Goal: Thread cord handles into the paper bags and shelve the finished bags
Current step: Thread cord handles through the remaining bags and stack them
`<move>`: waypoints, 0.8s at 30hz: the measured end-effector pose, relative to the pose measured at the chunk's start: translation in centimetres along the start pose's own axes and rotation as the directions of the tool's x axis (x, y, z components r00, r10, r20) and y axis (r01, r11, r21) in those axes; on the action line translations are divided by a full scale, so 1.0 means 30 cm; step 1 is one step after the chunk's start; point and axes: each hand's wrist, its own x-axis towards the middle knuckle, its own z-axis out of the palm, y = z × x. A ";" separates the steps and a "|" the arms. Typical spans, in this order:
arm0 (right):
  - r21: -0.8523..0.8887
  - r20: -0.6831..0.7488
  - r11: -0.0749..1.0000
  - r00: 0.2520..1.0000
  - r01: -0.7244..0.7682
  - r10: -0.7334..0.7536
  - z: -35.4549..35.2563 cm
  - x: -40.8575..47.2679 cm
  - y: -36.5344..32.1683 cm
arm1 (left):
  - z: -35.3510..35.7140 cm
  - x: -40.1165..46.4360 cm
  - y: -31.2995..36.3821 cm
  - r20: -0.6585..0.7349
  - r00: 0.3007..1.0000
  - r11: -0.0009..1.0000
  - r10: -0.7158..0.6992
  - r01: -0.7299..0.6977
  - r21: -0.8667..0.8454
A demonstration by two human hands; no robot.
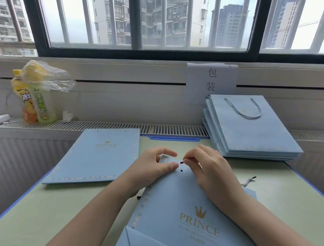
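Barred windows rise behind a green desk [53, 211]. At its near edge lies a blue paper bag [185, 206]; the left hand [152, 166] pinches its top edge, and the right hand [208, 165] pinches a black cord tip [182, 162] just above a punched hole [181, 170]. Finished bags [251, 130] are stacked at the far right corner.

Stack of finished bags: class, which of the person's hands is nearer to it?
Right. The right hand is just below the stack of finished bags; the left hand lies farther left.
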 end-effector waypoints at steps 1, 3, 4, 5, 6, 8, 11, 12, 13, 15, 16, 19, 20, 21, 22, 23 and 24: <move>-0.005 0.000 1.000 1.000 -0.010 0.010 -0.003 0.001 0.003 | 0.000 0.005 -0.005 -0.021 1.000 0.999 -0.019 0.020 0.025; -0.019 0.030 1.000 0.999 -0.015 0.015 -0.002 0.001 0.007 | -0.002 0.013 -0.014 -0.082 0.996 0.993 -0.044 0.053 0.101; -0.019 0.054 1.000 0.998 -0.010 0.011 0.001 -0.002 0.007 | -0.002 0.015 -0.018 -0.108 0.993 0.989 -0.050 0.064 0.131; -0.018 0.079 1.000 0.997 -0.003 0.004 0.006 -0.005 0.007 | -0.003 0.016 -0.021 -0.123 0.991 0.986 -0.046 0.065 0.155; -0.020 0.099 1.000 0.995 0.006 -0.004 0.010 -0.008 0.004 | -0.003 0.016 -0.022 -0.135 0.990 0.983 -0.033 0.057 0.177; 0.006 0.119 1.000 0.993 0.003 -0.004 0.021 -0.011 -0.008 | -0.002 0.014 -0.021 -0.144 0.989 0.975 0.012 0.021 0.222; 0.121 0.096 0.991 0.994 -0.061 0.050 0.035 -0.014 -0.026 | 0.009 0.014 -0.013 -0.151 0.986 0.965 0.069 -0.028 0.260; 0.152 0.087 0.984 0.993 -0.092 0.079 0.039 -0.016 -0.029 | 0.012 0.016 -0.011 -0.154 0.986 0.967 0.064 -0.023 0.254; 0.178 0.088 0.976 0.989 -0.129 0.115 0.042 -0.018 -0.030 | 0.014 0.018 -0.008 -0.157 0.987 0.972 0.045 -0.007 0.236; 0.213 0.113 0.957 0.978 -0.195 0.174 0.045 -0.023 -0.033 | 0.019 0.021 0.000 -0.147 0.989 0.981 -0.018 0.046 0.187; 0.220 0.120 0.955 0.977 -0.199 0.176 0.045 -0.025 -0.035 | 0.022 0.020 0.005 -0.135 0.990 0.984 -0.049 0.071 0.165; 0.233 0.095 0.961 0.987 -0.147 0.128 0.046 -0.023 -0.042 | 0.032 0.017 0.014 -0.117 0.988 0.987 -0.097 0.111 0.115; 0.241 0.092 0.962 0.990 -0.130 0.111 0.044 -0.021 -0.043 | 0.032 0.015 0.014 -0.113 0.988 0.989 -0.105 0.116 0.097; 0.241 0.093 0.964 0.991 -0.111 0.091 0.040 -0.019 -0.044 | 0.031 0.013 0.013 -0.105 0.988 0.990 -0.111 0.119 0.078; 0.226 0.096 0.970 0.993 -0.086 0.066 0.036 -0.019 -0.045 | 0.028 0.011 0.012 -0.094 0.989 0.991 -0.115 0.121 0.060; 0.195 0.097 0.979 0.995 -0.055 0.037 0.031 -0.020 -0.047 | 0.026 0.009 0.009 -0.083 0.990 0.992 -0.116 0.120 0.049; 0.155 0.098 0.988 0.995 -0.024 0.009 0.026 -0.022 -0.049 | 0.024 0.009 0.008 -0.075 0.991 0.992 -0.113 0.117 0.052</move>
